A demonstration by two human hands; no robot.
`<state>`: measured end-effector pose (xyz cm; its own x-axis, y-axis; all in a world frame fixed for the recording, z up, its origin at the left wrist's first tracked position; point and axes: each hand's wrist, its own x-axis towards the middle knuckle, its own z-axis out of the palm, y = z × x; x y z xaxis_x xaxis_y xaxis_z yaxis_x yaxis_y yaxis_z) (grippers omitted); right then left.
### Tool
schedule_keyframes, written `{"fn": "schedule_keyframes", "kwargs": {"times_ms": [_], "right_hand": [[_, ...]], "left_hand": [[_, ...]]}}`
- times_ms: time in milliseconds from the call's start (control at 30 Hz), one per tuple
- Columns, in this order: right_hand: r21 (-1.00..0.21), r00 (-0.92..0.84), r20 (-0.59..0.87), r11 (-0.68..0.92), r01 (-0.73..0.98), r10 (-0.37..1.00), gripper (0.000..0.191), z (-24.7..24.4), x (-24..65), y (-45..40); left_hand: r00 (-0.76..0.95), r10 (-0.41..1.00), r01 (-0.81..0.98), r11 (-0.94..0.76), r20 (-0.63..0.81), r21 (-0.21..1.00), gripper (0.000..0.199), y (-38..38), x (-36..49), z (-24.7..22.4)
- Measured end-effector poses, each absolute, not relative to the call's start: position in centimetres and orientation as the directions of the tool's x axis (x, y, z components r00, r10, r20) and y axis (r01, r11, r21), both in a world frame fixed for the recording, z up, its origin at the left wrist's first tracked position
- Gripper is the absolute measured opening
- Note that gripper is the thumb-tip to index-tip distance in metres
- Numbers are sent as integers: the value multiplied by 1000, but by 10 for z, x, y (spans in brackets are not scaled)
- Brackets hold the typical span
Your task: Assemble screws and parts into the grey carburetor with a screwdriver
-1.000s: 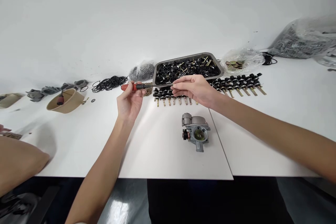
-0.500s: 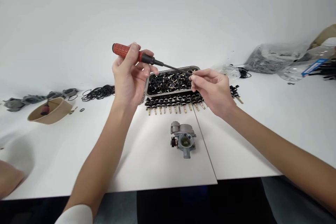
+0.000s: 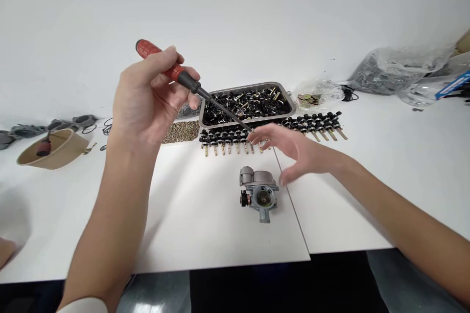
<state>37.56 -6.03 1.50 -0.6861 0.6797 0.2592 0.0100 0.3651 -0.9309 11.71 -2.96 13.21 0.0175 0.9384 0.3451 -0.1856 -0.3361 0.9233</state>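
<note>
**Left hand holds a screwdriver aslant; right hand spread above a metal carburetor**

Two bare forearms reach over a table. The left hand (image 3: 141, 95), raised and palm turned inward, has its thumb and fingers closed around the handle of a screwdriver (image 3: 188, 81). The right hand (image 3: 292, 147) hangs lower, open, thumb spread well away from the fingers; the fingertips are at the screwdriver's tip, though whether they touch it cannot be told.

The screwdriver has a textured red grip, a black collar and a thin dark shaft slanting down to the right. The dull grey carburetor (image 3: 261, 190), rounded on top with a circular bore, lies on the table near the right thumb.

Behind are a metal tray (image 3: 291, 103) heaped with black parts and rows of brass-coloured stems (image 3: 331, 135). The smooth white table (image 3: 198, 220) meets a plain pale wall (image 3: 235, 19).
</note>
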Motion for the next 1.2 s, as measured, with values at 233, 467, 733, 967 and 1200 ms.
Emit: {"fn": "schedule_keyframes", "kwargs": {"times_ms": [233, 467, 733, 967, 1200], "right_hand": [[-789, -840, 86, 552, 271, 536, 79, 5, 349, -95], [-694, -845, 189, 677, 245, 500, 39, -3, 343, -100], [-679, -837, 225, 696, 232, 498, 33, -2, 342, -100], [-682, -835, 219, 691, 238, 504, 34, -3, 342, -100], [-686, -834, 219, 687, 238, 507, 34, -3, 342, -100]], "left_hand": [[276, 827, -8, -507, 489, 862, 19, -68, 128, 136], [459, 789, 53, -482, 408, 874, 18, -85, 141, 133], [519, 793, 51, -401, 319, 915, 19, -79, 150, 124], [541, 796, 15, -330, 270, 944, 19, -75, 155, 119], [550, 791, -2, -318, 267, 948, 19, -74, 157, 113]]}}
